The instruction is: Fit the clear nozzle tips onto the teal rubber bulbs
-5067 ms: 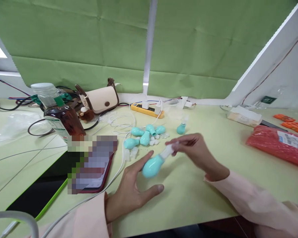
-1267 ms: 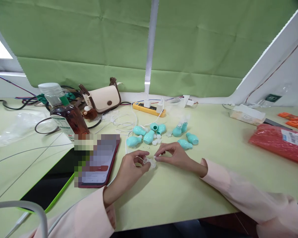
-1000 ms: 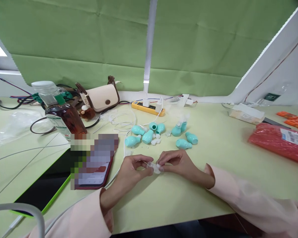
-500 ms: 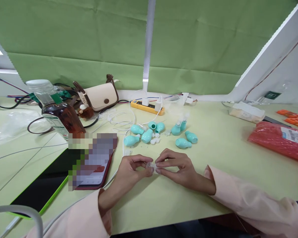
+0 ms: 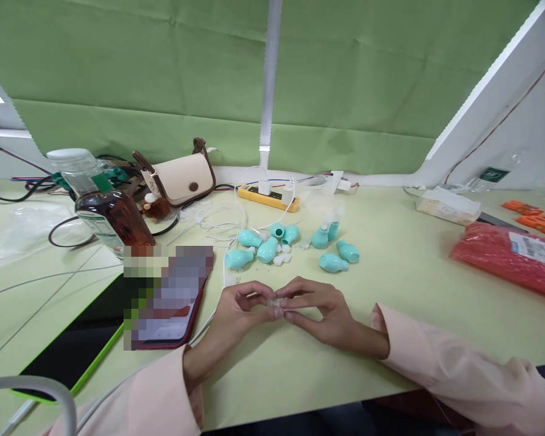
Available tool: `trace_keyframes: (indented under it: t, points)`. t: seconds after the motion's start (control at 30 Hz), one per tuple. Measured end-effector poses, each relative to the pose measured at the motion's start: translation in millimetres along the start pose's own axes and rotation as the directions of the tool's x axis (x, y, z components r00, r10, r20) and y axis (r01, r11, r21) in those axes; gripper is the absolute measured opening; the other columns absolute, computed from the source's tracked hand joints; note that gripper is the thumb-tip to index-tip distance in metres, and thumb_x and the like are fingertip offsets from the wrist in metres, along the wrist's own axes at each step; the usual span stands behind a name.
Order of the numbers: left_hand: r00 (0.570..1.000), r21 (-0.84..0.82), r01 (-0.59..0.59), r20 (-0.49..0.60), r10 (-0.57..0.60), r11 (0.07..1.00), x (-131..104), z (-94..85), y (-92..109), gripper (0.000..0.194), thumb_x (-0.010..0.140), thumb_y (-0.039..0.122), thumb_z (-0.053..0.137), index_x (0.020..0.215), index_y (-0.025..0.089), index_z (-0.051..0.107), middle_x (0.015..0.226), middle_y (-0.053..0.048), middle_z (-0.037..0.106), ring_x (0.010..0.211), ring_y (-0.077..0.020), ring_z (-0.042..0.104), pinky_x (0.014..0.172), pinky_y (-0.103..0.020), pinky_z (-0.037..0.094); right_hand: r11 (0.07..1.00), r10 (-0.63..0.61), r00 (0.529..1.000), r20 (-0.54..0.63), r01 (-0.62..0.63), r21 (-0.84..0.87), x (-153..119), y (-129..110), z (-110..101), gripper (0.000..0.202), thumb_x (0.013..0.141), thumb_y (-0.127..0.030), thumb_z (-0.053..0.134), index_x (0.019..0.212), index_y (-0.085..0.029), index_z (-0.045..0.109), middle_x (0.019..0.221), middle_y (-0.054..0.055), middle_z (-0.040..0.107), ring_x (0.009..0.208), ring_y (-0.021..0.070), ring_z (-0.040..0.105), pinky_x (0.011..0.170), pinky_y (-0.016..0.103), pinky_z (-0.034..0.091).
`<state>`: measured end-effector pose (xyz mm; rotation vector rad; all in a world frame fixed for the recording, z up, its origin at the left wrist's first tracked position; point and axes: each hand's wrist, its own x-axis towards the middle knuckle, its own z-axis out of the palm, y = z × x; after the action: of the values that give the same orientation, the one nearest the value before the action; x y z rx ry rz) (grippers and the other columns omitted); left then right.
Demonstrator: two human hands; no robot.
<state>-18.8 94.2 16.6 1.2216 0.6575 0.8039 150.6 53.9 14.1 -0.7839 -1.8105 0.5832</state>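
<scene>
My left hand (image 5: 247, 309) and my right hand (image 5: 324, 309) meet just above the table's front part. Between their fingertips they pinch a small clear plastic piece (image 5: 274, 302), mostly covered by the fingers. Beyond the hands lie several glossy turquoise bulb-shaped pieces (image 5: 267, 249), some with open ends showing. Two more turquoise pieces (image 5: 332, 262) rest on their sides at the right, and a pair behind them stands with clear tops (image 5: 329, 233). Small whitish translucent parts (image 5: 281, 259) are scattered among the bulbs.
At the left are a phone (image 5: 177, 303), a green-edged black tablet (image 5: 79, 339) and a bottle of dark liquid (image 5: 111, 212). A yellow power strip (image 5: 267, 198) and a cream handbag (image 5: 181, 178) stand at the back. Right lies a red package (image 5: 495, 251).
The fingertips have closed in further over the clear piece, so less of it shows. The right fingers have shifted slightly left; the table objects have stayed in place.
</scene>
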Motion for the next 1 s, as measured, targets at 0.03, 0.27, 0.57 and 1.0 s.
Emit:
trace_keyframes:
  t: [0.03,0.27,0.57,1.0]
  points:
    - [1.000,0.001,-0.018,0.009,0.018,1.000,0,-0.2,0,0.013,0.060,0.015,0.073,0.069,0.016,0.063,0.075,-0.001,0.061,0.073,-0.0136,0.056,0.068,-0.024,0.045,0.997,0.059,0.998,0.001,-0.059,0.056,0,-1,0,0.028,0.071,-0.007,0.061,0.091,-0.025,0.066,0.091,0.005,0.062,0.081,0.0153,0.058,0.070,0.031,0.049]
    - [0.993,-0.044,-0.116,0.014,0.117,0.992,2,1.8,5,0.014,0.055,0.011,0.074,0.064,0.014,0.064,0.076,-0.002,0.060,0.077,-0.0146,0.056,0.073,-0.026,0.044,0.830,0.430,0.903,0.010,-0.399,0.390,-1,-1,-1,0.027,0.064,-0.014,0.069,0.089,-0.023,0.067,0.084,0.002,0.060,0.077,0.0137,0.059,0.070,0.028,0.052]
    - [1.000,0.009,-0.004,-0.002,0.004,1.000,-2,1.7,8,0.024,0.052,0.014,0.076,0.075,0.016,0.068,0.077,-0.003,0.067,0.076,-0.0160,0.059,0.069,-0.025,0.046,0.857,0.416,0.909,-0.011,-0.387,0.341,-3,-2,-1,0.027,0.057,-0.011,0.072,0.082,-0.022,0.070,0.074,0.001,0.062,0.069,0.0117,0.059,0.063,0.022,0.053]
    - [0.990,-0.032,0.128,0.061,-0.126,0.991,-2,4.5,9,0.027,0.057,0.018,0.073,0.082,0.012,0.066,0.073,-0.005,0.067,0.065,-0.0155,0.060,0.060,-0.026,0.049,0.904,0.353,0.932,-0.084,-0.316,0.287,-3,2,4,0.017,0.059,-0.020,0.072,0.076,-0.018,0.068,0.071,0.002,0.064,0.064,0.0129,0.061,0.056,0.022,0.054]
